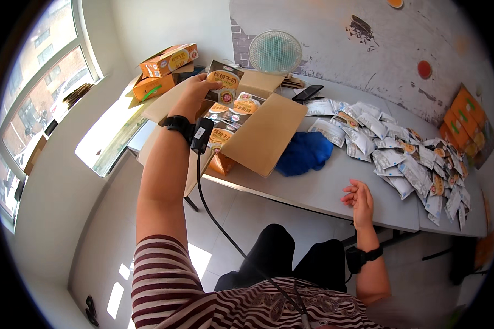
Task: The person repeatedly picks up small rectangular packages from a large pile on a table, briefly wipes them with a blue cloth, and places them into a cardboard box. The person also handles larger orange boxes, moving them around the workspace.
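My left hand [195, 92] is closed on the edge of a flat dark-brown packet [224, 82] with a round yellow label, lifted over an open cardboard box [266, 134]. Inside the box lie several packets [248, 104] of the same pattern, and an orange carton [220, 164] shows at its near side. The fingers of my right hand [360, 202] are loosely curled and apart at the table's front edge, holding nothing. Nearest to that hand are a blue cloth-like bundle [304, 153] and a large heap of small white packets [395, 142].
Two orange cartons [170, 60] are stacked at the far left by the window. Behind the box stands a round fan [275, 52], with a black flat object [307, 93] beside it. An orange-printed panel [466, 126] leans at the far right. A cable [217, 219] hangs from my left wrist.
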Demonstrator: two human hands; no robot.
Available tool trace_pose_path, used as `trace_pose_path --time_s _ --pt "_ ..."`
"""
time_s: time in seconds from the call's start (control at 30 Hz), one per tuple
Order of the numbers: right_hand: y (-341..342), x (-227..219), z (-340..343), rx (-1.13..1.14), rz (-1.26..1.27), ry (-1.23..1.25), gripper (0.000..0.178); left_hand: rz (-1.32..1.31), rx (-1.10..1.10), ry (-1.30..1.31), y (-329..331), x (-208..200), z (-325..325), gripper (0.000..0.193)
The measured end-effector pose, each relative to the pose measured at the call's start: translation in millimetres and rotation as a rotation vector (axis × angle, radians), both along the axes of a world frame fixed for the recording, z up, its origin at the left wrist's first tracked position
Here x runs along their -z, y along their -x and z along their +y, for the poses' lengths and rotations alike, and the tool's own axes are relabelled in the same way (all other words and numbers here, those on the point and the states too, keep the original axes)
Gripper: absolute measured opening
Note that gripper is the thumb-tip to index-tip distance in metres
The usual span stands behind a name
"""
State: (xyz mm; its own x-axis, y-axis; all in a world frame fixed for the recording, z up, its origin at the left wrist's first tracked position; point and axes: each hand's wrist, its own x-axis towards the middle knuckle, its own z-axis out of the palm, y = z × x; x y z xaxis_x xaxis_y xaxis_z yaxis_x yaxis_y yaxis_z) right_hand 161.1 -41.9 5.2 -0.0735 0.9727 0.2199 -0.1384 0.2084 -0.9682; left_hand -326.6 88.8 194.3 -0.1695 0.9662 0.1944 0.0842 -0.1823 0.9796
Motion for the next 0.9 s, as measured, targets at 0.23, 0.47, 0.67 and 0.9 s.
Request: trace_pose_path --time_s 0.23,0.47,0.67,0.9 --pt "2.2 -0.8 -2.3 0.094 -0.013 -0.005 0.042 0.053 -0.232 0.241 68.5 53.4 31.2 0.026" --pt "5.7 -1.7 -0.4 0.099 0.0 -0.01 0.04 -0.023 -0.223 0.265 70.8 73.6 65.1 0.028" --pt "5.9 -0.3 -0.1 0.106 -0.02 -0.01 0.04 0.01 -0.209 0.265 57.7 82.5 83.0 0.03" --pt "9.8 -5.8 -3.7 0.078 -0.06 -0.009 0.041 0.87 -0.302 0.39 83.5 105.1 106.9 0.039"
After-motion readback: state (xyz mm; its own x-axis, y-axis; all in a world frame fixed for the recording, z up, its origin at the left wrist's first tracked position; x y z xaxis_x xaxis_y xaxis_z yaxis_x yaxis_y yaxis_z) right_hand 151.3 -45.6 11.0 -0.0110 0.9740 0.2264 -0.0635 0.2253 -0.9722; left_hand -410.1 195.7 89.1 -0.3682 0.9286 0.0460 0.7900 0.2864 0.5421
